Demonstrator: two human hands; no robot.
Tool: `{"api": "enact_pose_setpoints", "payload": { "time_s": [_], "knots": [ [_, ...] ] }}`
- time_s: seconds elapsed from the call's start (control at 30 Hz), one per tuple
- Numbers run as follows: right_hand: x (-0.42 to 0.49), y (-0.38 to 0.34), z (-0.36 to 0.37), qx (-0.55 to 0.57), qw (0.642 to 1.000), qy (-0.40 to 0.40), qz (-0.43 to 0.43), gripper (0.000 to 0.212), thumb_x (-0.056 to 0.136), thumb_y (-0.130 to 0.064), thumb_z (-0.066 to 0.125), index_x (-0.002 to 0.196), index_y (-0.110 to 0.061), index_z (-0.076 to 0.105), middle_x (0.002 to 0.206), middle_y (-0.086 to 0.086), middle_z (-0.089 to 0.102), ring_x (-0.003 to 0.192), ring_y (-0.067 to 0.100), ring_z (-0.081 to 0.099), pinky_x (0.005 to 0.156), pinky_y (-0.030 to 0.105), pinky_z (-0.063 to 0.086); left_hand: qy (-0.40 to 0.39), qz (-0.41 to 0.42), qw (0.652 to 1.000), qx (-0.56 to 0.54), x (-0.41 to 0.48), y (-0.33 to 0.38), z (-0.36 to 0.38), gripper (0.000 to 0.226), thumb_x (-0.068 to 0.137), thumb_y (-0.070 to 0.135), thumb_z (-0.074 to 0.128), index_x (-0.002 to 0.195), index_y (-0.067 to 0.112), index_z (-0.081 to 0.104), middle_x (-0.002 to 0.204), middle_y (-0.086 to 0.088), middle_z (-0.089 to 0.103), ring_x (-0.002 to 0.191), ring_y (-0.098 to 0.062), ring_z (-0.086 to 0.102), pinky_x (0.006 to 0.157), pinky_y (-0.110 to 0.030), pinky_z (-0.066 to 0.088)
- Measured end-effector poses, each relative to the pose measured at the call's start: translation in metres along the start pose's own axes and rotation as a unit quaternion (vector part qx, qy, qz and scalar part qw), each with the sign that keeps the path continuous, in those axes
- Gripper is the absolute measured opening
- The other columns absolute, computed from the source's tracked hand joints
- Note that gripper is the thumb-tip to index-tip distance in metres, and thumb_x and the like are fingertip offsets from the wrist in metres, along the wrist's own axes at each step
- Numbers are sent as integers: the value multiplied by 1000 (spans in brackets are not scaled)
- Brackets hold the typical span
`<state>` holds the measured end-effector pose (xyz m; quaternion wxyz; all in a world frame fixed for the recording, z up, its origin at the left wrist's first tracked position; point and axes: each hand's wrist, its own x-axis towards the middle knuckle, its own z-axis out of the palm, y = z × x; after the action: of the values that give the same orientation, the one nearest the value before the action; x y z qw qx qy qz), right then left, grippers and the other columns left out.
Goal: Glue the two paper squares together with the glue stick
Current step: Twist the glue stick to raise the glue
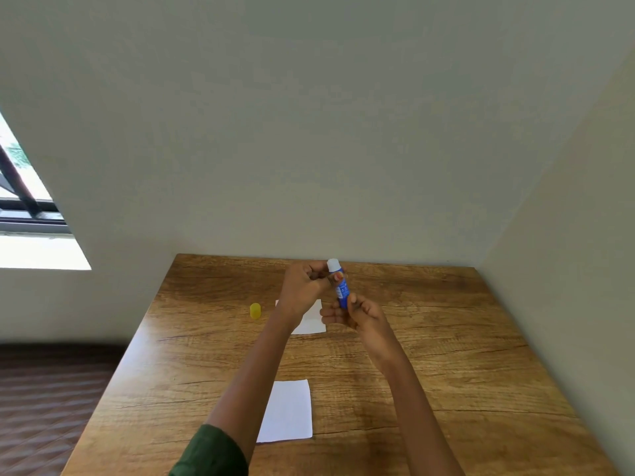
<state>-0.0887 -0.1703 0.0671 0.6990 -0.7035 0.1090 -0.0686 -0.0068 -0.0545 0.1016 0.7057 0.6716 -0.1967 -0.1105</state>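
Above the far half of the wooden table (446, 355) I hold a blue glue stick (341, 286) nearly upright, its white tip bare at the top. My left hand (304, 286) pinches the upper part of the tube. My right hand (360, 314) grips its bottom end. The yellow cap (255, 310) lies on the table to the left of my hands. One white paper square (311, 321) lies under my hands, partly hidden by my left wrist. The other white paper square (287, 412) lies near me, between my forearms.
The table stands in a corner, with walls along its far edge and right side. A window (24, 201) is at the far left. Dark patterned floor (44, 407) lies beyond the table's left edge.
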Motion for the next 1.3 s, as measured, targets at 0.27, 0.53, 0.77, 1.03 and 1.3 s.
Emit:
{"api": "enact_pose_setpoints", "payload": {
  "time_s": [0.27,0.53,0.77,1.03,1.3],
  "knots": [
    [0,0,1,-15,999,32,-34,27,88,-20,61,108,-3,61,97,12,74,92,22,71,86,30,51,1,-14,1000,-1,-1,-3,2,15,79,6,69,94,3,72,82,-11,71,75,-10,67,69,-19,53],
    [-3,-4,-4,-5,1000,-26,-3,37,100,-27,35,101,-7,66,94,8,75,88,23,72,87,26,54,-12,-13,1000,1,0,-7,0,17,80,7,67,96,3,72,86,-10,72,81,-14,67,79,-26,54],
    [-1,0,-2,35,998,46,-35,37,80,-26,66,111,-6,62,102,12,72,98,23,69,91,35,53,-19,-23,1000,-8,-1,-7,5,18,76,5,71,94,7,73,91,-12,73,88,-20,70,84,-34,55],
    [-2,8,-20,61,983,168,-42,25,84,-17,65,110,-14,64,94,5,71,88,15,68,84,28,54,-81,54,930,355,-4,-33,-12,49,81,27,68,126,14,56,123,-5,63,121,-16,51,118,-40,-3],
    [-3,12,-28,56,978,198,-34,31,88,-18,60,118,-8,60,93,6,70,87,15,67,88,29,54,-70,15,806,587,-20,-70,-17,50,94,29,47,141,17,35,150,-3,35,143,-16,20,112,-41,-17]
  ]
}}
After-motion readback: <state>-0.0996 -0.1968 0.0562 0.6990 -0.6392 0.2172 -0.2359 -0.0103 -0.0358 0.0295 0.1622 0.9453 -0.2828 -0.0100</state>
